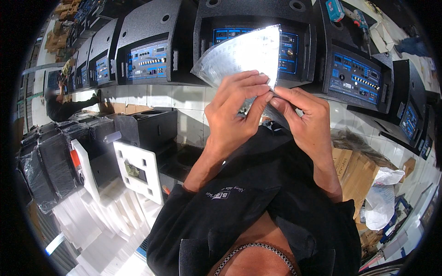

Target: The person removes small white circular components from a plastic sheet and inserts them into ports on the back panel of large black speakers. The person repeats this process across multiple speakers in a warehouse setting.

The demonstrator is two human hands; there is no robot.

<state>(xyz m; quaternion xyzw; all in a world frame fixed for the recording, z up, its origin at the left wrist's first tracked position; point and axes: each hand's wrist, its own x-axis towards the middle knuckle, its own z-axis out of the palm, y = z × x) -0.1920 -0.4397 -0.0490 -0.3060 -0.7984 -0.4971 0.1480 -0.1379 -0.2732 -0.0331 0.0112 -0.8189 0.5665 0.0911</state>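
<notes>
A see-through plastic bag (244,53) with pale printed sheets showing through it is held up in front of my chest. My left hand (237,101) is closed on its lower edge, thumb pressed toward the fingertips. Right beside it, my right hand (304,110) pinches the same edge between thumb and forefinger. The fingertips of both hands nearly meet, and what lies between them is too small to make out. Behind the bag stands a large black speaker cabinet (253,11), its blue control panel (288,51) partly covered by the bag.
More black cabinets with blue panels (148,62) line up on both sides. A cordless drill (361,23) lies on one at right. White foam frames (138,170) and wrapped black boxes (55,156) stand at left, cardboard (352,179) at right. Another person (66,103) is far left.
</notes>
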